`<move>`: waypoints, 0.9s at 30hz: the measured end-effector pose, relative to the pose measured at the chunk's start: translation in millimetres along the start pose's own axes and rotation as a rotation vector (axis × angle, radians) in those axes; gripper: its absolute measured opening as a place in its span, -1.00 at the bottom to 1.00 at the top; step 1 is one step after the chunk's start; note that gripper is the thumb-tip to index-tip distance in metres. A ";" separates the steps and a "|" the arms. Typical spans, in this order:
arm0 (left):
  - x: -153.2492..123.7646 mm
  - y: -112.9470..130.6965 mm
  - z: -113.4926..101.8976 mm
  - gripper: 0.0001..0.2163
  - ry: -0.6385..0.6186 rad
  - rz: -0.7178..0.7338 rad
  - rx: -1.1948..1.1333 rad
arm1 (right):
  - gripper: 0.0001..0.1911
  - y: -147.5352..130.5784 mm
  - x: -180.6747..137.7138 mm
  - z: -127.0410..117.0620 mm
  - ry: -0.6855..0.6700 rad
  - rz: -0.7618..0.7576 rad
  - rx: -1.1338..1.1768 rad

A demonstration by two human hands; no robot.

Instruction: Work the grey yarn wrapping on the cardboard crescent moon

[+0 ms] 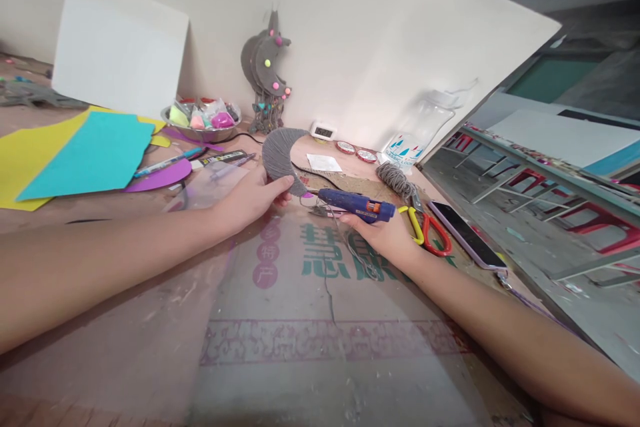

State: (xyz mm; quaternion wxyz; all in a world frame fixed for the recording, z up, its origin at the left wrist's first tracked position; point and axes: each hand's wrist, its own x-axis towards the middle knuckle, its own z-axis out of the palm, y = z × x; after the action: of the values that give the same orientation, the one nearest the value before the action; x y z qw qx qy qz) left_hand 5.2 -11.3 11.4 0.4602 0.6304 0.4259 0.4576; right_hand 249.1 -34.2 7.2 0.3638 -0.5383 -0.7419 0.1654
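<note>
My left hand (253, 197) pinches a grey yarn-wrapped crescent (280, 155), holding it upright above the table. My right hand (383, 233) grips a blue hot glue gun (357, 205), its nozzle pointing left at the crescent's lower tip. A thin cord trails from the gun toward me across a printed plastic sheet (320, 320). Both forearms reach in from the bottom corners.
Scissors with red and yellow handles (427, 230), a phone (467, 235) and a grey yarn bundle (395, 179) lie to the right. Teal and yellow paper sheets (85, 153), pens and a bowl of coloured pieces (203, 121) sit at left. Finished crescents (267, 67) hang at the wall.
</note>
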 end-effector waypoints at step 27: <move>-3.9 7.4 0.9 -0.86 0.013 -0.030 -0.012 | -0.67 -4.3 4.0 -1.8 0.014 -0.093 -0.008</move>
State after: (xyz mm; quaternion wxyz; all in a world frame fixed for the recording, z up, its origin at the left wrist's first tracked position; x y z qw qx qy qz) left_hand 6.1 -16.8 17.7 0.4681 0.6180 0.4356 0.4575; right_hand 247.0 -32.3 12.6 0.3739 -0.5060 -0.7643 0.1416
